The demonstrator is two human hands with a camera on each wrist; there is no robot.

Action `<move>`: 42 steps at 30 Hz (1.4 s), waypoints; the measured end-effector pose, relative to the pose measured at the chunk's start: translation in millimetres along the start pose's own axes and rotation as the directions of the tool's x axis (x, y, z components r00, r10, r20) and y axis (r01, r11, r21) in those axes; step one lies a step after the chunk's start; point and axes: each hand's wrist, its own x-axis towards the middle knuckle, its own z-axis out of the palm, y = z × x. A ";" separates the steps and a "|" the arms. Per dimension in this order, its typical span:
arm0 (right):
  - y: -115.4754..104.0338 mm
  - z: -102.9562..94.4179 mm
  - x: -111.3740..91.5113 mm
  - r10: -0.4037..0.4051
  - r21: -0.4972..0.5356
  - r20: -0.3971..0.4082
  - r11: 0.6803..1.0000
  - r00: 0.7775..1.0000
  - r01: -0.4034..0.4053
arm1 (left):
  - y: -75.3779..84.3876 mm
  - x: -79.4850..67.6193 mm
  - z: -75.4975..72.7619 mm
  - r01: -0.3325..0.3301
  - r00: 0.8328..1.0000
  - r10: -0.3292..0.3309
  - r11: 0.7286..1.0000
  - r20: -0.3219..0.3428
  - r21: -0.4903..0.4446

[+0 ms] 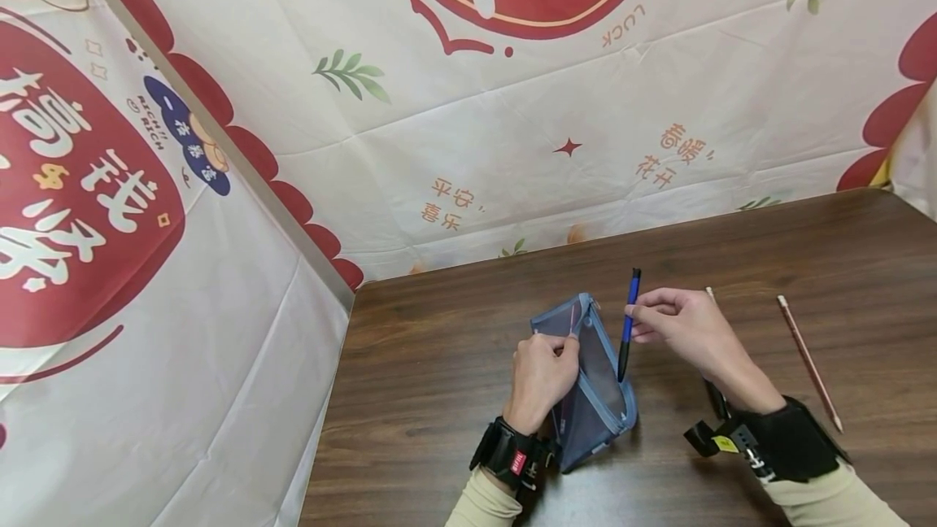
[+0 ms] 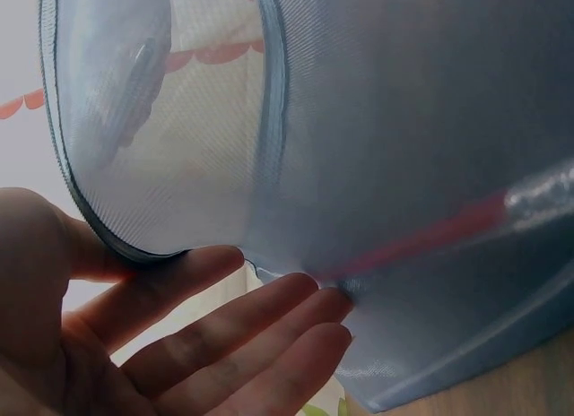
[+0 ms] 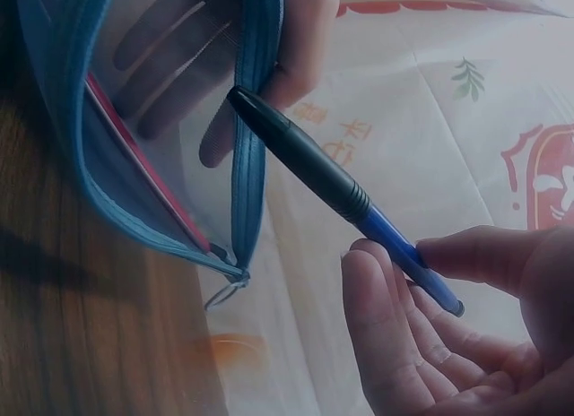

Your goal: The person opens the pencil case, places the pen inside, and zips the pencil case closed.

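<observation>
A blue-grey mesh pencil case [image 1: 603, 360] stands on the table, its zipped mouth spread wide. My left hand [image 1: 540, 372] pinches the rim of the mouth between thumb and forefinger, other fingers along the outside of the mesh [image 2: 377, 120]. Between the thumb and fingers of my right hand [image 1: 684, 328] is a blue pen [image 1: 633, 291] with a black grip. Its black end points down and overlaps the zipper edge [image 3: 251, 156] of the case in the right wrist view. Inside the case lies a thin red pencil [image 3: 148, 169], also visible through the mesh.
A reddish pencil [image 1: 808, 360] lies on the brown wooden table [image 1: 424, 397] to the right. Another light-tipped stick [image 1: 709, 292] is mostly hidden behind my right hand. Printed white cloth [image 1: 468, 128] hangs along the table's far and left sides.
</observation>
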 end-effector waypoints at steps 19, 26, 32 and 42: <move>4.1 13.3 3.7 0.006 0.033 0.046 0.999 0.999 -0.008 | -0.9 2.3 -0.4 -0.004 1.000 0.004 1.000 0.003 0.001; 6.3 17.6 3.3 0.021 0.022 0.073 1.000 0.997 -0.023 | -1.1 3.0 -0.3 -0.001 1.000 0.001 1.000 -0.003 0.012; 8.2 18.9 3.3 0.023 0.022 0.084 0.999 0.996 -0.025 | -0.9 3.5 -0.6 -0.003 1.000 0.003 1.000 -0.009 0.015; 6.0 22.5 3.4 0.067 0.005 0.120 0.998 0.991 -0.068 | -0.6 2.8 -0.8 0.018 1.000 -0.018 1.000 0.002 -0.007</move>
